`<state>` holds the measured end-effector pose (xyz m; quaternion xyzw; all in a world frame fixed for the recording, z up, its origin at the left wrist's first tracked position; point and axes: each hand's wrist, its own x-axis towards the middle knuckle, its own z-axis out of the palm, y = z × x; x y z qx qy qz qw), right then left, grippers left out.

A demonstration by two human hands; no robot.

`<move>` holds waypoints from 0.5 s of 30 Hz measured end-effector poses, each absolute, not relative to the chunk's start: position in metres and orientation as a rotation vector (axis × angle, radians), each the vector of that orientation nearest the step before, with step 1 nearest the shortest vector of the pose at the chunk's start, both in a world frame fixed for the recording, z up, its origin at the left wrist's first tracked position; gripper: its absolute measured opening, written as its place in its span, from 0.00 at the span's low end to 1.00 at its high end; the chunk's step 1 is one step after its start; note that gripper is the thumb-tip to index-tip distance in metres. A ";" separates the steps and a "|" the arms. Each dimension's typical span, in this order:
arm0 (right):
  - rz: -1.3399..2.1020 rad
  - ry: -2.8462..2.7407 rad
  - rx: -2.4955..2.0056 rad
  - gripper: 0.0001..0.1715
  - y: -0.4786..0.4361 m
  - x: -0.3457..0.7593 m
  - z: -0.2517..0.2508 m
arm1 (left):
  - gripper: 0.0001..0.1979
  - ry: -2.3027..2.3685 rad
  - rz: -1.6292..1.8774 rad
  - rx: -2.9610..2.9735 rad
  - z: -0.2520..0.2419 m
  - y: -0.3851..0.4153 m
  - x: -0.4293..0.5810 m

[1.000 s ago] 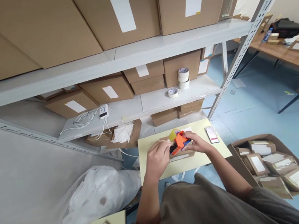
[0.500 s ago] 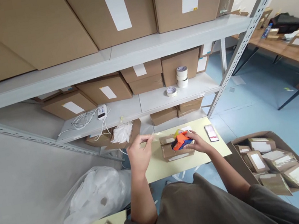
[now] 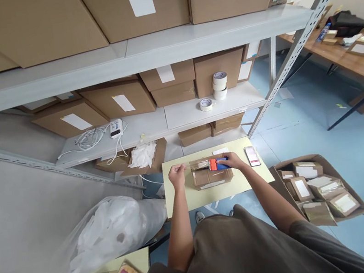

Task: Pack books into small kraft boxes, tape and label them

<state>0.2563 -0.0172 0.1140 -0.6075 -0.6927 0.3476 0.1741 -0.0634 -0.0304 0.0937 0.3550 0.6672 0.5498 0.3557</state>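
A small cardboard box [image 3: 211, 177] sits on the pale yellow table [image 3: 182, 201] in front of me. My right hand [image 3: 232, 160] is wrapped round the blue grip of an orange and blue tape dispenser [image 3: 217, 164], which is low over the box's top. From the dispenser a clear strip of packing tape [image 3: 198, 165] stretches left across the box. Beside the box's left end, my left hand [image 3: 177, 175] pinches the tape's end between thumb and fingers. A white paper lies behind the box, partly hidden. The phone [image 3: 252, 156] lies right of my right hand.
Grey shelving [image 3: 152, 127] with cardboard boxes stands behind the table. Tape rolls [image 3: 219, 86] are stacked on the middle shelf. On the right floor is a large carton [image 3: 361, 206] with several small boxes. A plastic bag [image 3: 120, 228] bulges on the left.
The dispenser has turned and come down onto the box's top area. My left hand has lowered to the box's left end, with the tape now stretched between my hands. The view has shifted slightly.
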 end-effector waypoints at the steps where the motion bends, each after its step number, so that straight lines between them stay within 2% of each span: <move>1: 0.982 -2.014 -1.767 0.36 -0.014 0.252 0.108 | 0.15 1.740 1.408 0.892 0.079 -0.030 -0.066; 7: 0.846 -2.196 -2.005 0.36 -0.001 0.224 0.086 | 0.14 1.786 1.353 0.670 0.015 -0.030 -0.080; 15: 0.781 -2.307 -2.202 0.41 0.008 0.188 0.095 | 0.17 1.739 1.180 0.499 -0.019 -0.031 -0.092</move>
